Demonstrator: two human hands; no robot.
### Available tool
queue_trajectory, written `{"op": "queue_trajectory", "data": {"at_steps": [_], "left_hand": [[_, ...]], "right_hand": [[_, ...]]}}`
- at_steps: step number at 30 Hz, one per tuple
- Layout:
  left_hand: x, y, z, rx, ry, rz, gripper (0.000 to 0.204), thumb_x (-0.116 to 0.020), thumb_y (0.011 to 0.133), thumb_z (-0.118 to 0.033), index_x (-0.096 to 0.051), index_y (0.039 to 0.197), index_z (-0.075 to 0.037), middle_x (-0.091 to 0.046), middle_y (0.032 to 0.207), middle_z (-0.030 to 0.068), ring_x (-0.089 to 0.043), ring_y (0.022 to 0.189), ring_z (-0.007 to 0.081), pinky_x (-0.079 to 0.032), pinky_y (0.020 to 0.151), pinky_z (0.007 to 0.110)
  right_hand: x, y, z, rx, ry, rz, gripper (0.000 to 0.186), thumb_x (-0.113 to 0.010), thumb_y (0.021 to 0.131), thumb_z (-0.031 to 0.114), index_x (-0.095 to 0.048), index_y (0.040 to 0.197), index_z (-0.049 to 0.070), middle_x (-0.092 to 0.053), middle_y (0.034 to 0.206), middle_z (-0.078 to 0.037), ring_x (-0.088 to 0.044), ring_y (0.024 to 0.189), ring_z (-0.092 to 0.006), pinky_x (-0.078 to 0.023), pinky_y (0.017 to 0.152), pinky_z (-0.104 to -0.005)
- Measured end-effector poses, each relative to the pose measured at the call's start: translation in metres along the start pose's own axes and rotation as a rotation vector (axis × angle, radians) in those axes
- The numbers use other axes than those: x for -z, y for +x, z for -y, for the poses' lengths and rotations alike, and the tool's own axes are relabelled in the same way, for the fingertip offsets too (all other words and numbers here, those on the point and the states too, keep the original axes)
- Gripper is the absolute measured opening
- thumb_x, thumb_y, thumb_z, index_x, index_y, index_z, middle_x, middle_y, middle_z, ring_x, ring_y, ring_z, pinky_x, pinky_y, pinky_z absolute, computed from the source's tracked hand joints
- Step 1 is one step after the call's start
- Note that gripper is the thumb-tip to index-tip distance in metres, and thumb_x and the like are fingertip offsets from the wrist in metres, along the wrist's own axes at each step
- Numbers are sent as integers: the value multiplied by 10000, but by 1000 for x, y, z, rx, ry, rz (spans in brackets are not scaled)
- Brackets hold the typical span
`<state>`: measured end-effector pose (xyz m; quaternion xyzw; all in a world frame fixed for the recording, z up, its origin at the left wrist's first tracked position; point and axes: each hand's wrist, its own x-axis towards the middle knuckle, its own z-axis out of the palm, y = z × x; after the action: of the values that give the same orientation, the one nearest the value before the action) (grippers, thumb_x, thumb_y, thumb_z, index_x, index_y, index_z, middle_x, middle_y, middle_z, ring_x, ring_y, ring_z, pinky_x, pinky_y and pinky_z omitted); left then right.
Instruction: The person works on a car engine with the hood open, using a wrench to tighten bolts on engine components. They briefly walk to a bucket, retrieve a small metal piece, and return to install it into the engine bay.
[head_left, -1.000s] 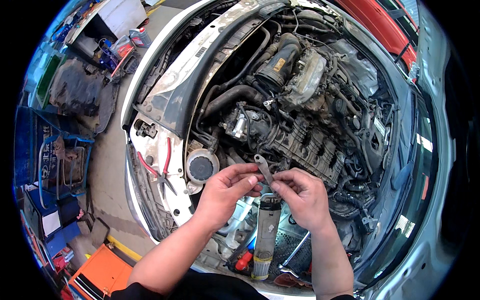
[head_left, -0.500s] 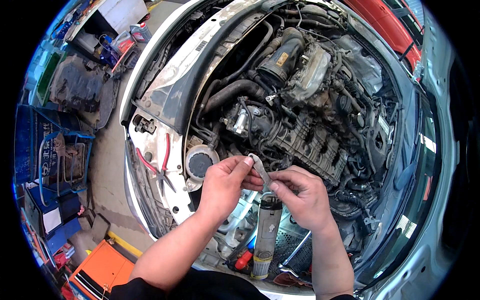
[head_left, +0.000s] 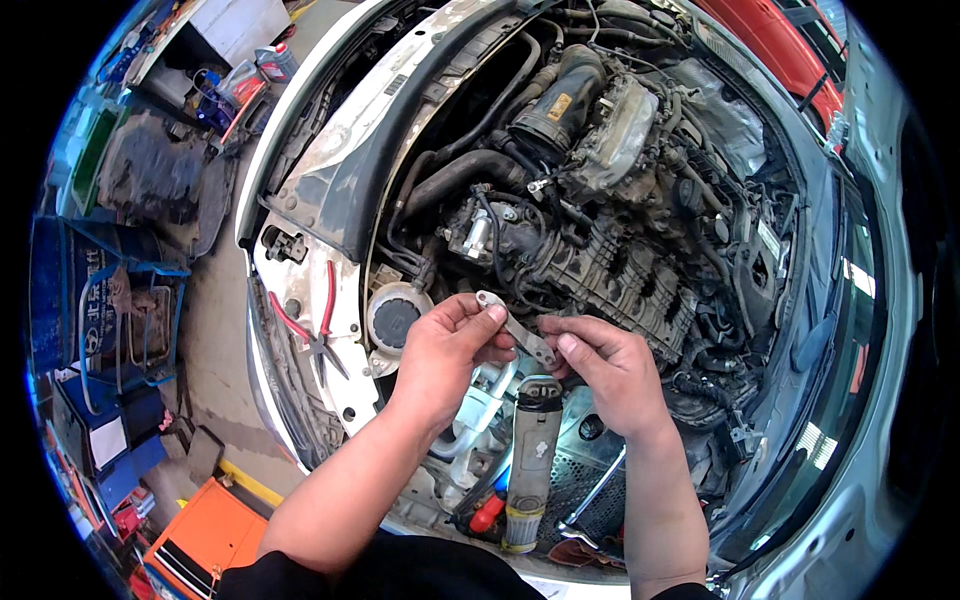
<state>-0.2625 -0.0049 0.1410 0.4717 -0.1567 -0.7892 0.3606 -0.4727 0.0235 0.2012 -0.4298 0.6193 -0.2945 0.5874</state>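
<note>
The metal strip (head_left: pixel 524 336) slants from pinching left fingers (head_left: pixel 494 314) to right fingers (head_left: pixel 569 345) (I cannot tell their grip).

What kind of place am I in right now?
Most likely a car repair workshop: an exposed engine sits in front of you, red-handled pliers lie on the car's pale front panel, and a second, red car stands beyond.
</note>
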Motion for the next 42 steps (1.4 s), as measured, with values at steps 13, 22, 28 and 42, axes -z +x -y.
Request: {"op": "queue_trajectory", "data": {"at_steps": [13, 22, 28, 42], "left_hand": [[10, 50, 18, 38, -92, -97, 425, -637, 1122, -133, -477, 1468, 57, -701, 1212, 122, -718, 1095, 187, -614, 1014, 324], [33, 127, 45, 195, -425, -339, 329, -522, 1101, -233, -541, 1264, 52, -606, 1219, 203, -614, 1124, 358, -507, 1150, 471], [41, 152, 41, 270, -351, -183, 356, -379, 1124, -210, -596, 1261, 37, -688, 1217, 236, -695, 1091, 389, -590, 1017, 502], [49, 169, 55, 260, 242, -316, 197, -657, 1044, -84, -700, 1154, 73, -759, 1121, 192, -761, 1018, 310, -643, 919, 415]], "right_hand": [[-7, 39, -24, 482, -790, -264, 85, -800, 853, 71, -776, 934, 63, -729, 916, -91, -749, 826, -292, -604, 736, -396], [-16, 109, -53, 271, -1235, -50, 166, -734, 872, 194, -777, 887, 34, -785, 883, -210, -786, 845, -394, -626, 823, -505], [-33, 130, -61, 302, -1209, -40, 184, -747, 885, 217, -773, 919, 38, -797, 936, -202, -788, 862, -400, -626, 826, -511], [-34, 130, -66, -117, -972, -47, 280, -778, 921, 328, -835, 1007, 68, -805, 993, -219, -777, 995, -405, -613, 920, -510]]}}
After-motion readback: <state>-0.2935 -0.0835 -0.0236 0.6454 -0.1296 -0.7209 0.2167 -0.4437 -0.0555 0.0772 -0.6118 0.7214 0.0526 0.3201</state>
